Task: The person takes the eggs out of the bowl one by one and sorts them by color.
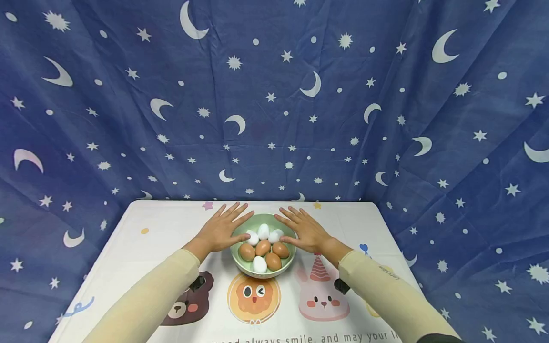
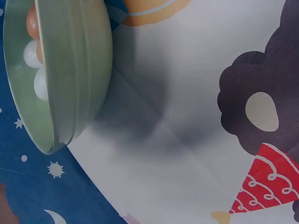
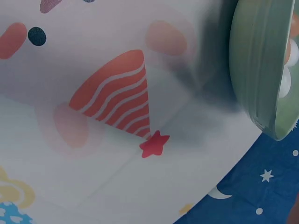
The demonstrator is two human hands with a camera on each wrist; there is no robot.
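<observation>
A pale green bowl stands on the table, holding several brown eggs and several white eggs. My left hand is over the bowl's left side, fingers straight and spread, thumb reaching in over the rim. On the opposite side, my right hand mirrors it, its fingers extended and its thumb overlapping the eggs in the head view. Neither hand grips anything. Both wrist views show the bowl's outer wall from the side, with a few eggs visible inside.
A white tablecloth with printed cartoon animals covers the table. Behind and beside it hangs a blue curtain with moons and stars. Small dark devices sit under both wrists, and pale sleeves cover the forearms.
</observation>
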